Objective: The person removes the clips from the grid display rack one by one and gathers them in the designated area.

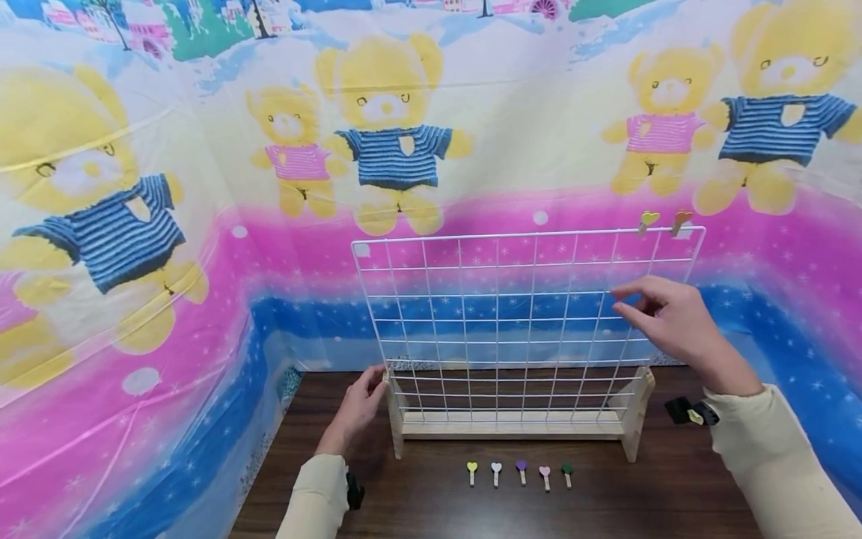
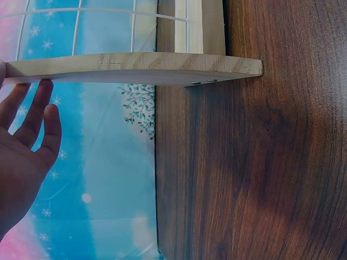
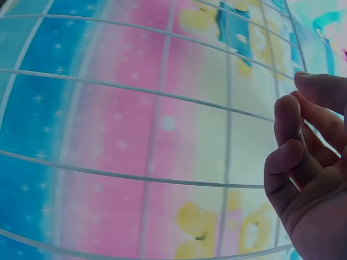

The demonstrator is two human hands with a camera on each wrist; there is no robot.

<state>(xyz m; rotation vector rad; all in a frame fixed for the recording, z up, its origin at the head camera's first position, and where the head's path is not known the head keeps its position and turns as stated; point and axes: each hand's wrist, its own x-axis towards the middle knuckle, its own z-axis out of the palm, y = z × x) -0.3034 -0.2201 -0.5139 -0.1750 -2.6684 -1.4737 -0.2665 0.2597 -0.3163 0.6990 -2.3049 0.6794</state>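
Note:
A white wire grid [image 1: 498, 318] stands upright in a wooden stand [image 1: 512, 428] on the table. My left hand [image 1: 360, 404] holds the top of the stand's left end panel [image 2: 135, 67], its fingers against the panel's outer face in the left wrist view. In front of the grid's right part is my right hand [image 1: 673, 322], thumb and index finger a little apart, nothing between them; the right wrist view shows its other fingers bent. A yellow heart clothespin [image 1: 649, 219] and an orange-brown heart clothespin [image 1: 681, 222] sit on the grid's top wire, at the right.
Several small heart clothespins lie in a row before the stand, among them yellow [image 1: 472, 473], purple [image 1: 521, 471] and dark green [image 1: 568, 475]. The dark wooden table [image 1: 417, 501] borders a bear-printed cloth [image 1: 525, 150] behind and at the sides.

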